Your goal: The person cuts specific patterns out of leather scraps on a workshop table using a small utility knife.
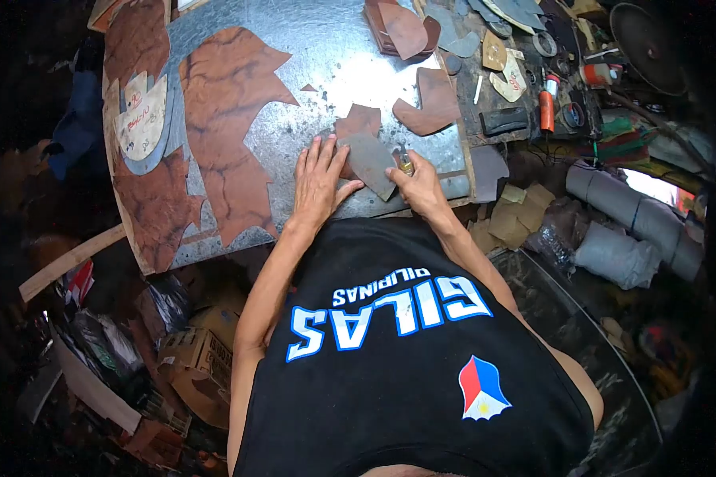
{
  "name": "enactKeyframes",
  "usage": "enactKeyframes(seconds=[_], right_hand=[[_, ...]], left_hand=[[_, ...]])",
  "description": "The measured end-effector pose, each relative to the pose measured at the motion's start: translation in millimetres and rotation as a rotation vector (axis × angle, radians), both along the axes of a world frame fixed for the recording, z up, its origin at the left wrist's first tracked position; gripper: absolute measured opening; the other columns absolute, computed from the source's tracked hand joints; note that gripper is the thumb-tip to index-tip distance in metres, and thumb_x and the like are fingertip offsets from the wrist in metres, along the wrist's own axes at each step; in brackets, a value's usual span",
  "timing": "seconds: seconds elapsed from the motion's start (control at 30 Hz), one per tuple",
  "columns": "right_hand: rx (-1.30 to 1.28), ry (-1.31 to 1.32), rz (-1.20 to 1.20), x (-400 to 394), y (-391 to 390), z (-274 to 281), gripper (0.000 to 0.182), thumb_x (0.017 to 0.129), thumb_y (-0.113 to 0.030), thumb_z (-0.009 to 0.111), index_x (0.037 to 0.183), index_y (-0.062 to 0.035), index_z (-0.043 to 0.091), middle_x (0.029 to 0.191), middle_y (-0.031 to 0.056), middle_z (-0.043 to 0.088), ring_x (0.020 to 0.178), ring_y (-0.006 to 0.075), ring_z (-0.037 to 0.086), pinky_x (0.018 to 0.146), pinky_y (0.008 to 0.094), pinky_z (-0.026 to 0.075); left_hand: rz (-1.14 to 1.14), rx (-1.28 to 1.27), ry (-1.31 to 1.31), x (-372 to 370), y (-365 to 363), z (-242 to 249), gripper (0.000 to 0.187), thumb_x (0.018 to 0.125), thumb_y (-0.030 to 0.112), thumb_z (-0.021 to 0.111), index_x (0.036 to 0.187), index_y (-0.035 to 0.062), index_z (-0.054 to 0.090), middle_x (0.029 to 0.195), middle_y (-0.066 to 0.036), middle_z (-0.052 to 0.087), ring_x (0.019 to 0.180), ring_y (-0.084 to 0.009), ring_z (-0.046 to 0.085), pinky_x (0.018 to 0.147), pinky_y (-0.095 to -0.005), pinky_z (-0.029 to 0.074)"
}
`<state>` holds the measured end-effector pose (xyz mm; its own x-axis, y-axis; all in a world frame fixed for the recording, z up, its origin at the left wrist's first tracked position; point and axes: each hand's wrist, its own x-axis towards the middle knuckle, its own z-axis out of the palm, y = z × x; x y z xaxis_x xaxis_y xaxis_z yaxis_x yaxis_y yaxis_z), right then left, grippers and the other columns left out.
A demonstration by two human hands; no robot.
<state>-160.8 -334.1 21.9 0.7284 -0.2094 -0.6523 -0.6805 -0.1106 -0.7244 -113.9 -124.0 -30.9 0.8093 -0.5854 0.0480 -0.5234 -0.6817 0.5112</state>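
Note:
My left hand (318, 181) lies flat with fingers stretched over a brown leather piece (359, 119), its thumb and fingertips beside a grey leaf-shaped pattern piece (370, 163). The grey piece covers part of the leather. My right hand (420, 189) is closed around a small tool with a yellowish metal body (406, 165), whose working end I cannot make out clearly. The right thumb touches the right edge of the grey piece. Just beyond the right hand is a notched brown leather offcut (431, 102).
A large marbled brown hide piece (229, 119) lies left on the metal-topped table (286, 79). White marked patterns (142, 119) rest on more leather at the far left. Stacked cut pieces (402, 30) sit at the back. A side bench holds an orange tube (546, 111) and tape rolls (544, 44).

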Motion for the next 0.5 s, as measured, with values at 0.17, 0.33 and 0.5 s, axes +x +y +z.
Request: enactKeyframes(seconds=[0.17,0.33,0.5], right_hand=[[-0.511,-0.474,0.299,-8.1,-22.6,36.9,0.024,0.081,-0.010,0.064,0.104,-0.0033,0.062,0.085,0.0162,0.063,0.077,0.0331,0.065,0.067,0.0436,0.050],[-0.804,-0.545,0.606,-17.1,-32.6,84.4,0.026,0.077,-0.005,0.065,0.102,-0.0075,0.063,0.089,0.0128,0.060,0.080,0.0372,0.064,0.070,0.0469,0.051],[-0.740,-0.599,0.288,-32.2,-35.1,52.2,0.030,0.081,-0.007,0.066,0.110,-0.0067,0.063,0.096,0.0160,0.063,0.082,0.0381,0.064,0.071,0.0433,0.052]], left_hand=[[-0.064,-0.170,-0.155,10.0,-14.9,46.9,0.077,0.075,0.033,0.080,0.140,0.0108,0.045,0.153,-0.022,0.029,0.139,-0.0459,0.029,0.113,-0.0541,0.025],[-0.364,0.025,-0.243,14.0,-54.1,71.9,0.058,0.076,0.018,0.074,0.130,0.0086,0.054,0.140,-0.020,0.046,0.137,-0.0371,0.036,0.114,-0.0532,0.025],[-0.316,-0.015,-0.241,12.5,-69.8,37.9,0.038,0.078,0.015,0.069,0.114,0.0062,0.059,0.103,-0.013,0.059,0.114,-0.0319,0.052,0.109,-0.0517,0.031]])
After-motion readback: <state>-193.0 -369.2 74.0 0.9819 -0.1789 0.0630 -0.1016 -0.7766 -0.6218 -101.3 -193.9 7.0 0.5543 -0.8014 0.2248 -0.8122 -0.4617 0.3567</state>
